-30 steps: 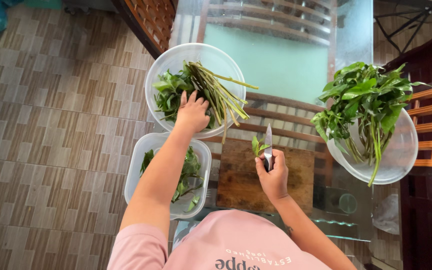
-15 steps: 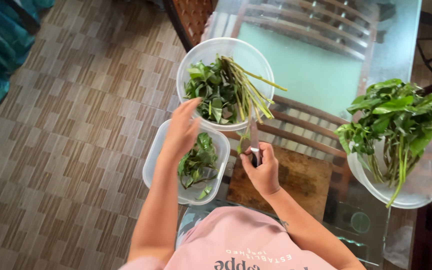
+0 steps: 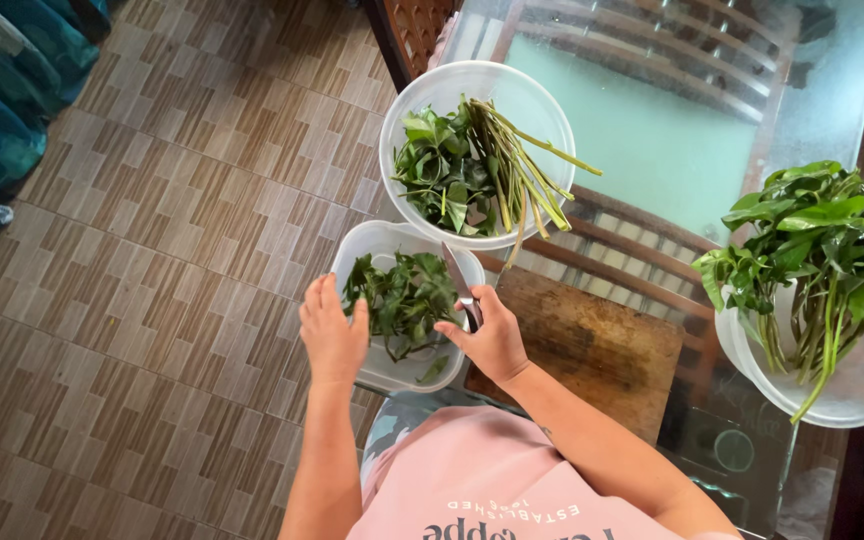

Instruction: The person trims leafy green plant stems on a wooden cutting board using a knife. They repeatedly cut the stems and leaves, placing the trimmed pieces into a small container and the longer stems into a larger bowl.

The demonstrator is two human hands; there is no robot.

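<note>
Over a glass tabletop [image 3: 652, 120], seen from the head camera looking down, a person in a pink shirt works with leafy greens. The right hand [image 3: 492, 340] has its fingers clamped on the handle of a small knife [image 3: 458, 285], blade pointing up and away over a square tub [image 3: 377, 372] of picked leaves [image 3: 402, 295]. The left hand [image 3: 332, 335] hovers at the tub's left rim, fingers together and slightly curled, holding nothing; the leaves lie just right of them, between the two hands. Beyond the tub sits a round bowl [image 3: 512, 85] with more leaves and a bundle of bare stems [image 3: 522, 170]. A wooden board [image 3: 602, 350] lies right of the knife hand. Far right, a second bowl [image 3: 852, 390] holds uncut greens [image 3: 812, 240].

With a blade this close to the free hand, the work seems best done by keeping the edge turned away from the left fingers and any leaf dropping well inside the tub's rim.
</note>
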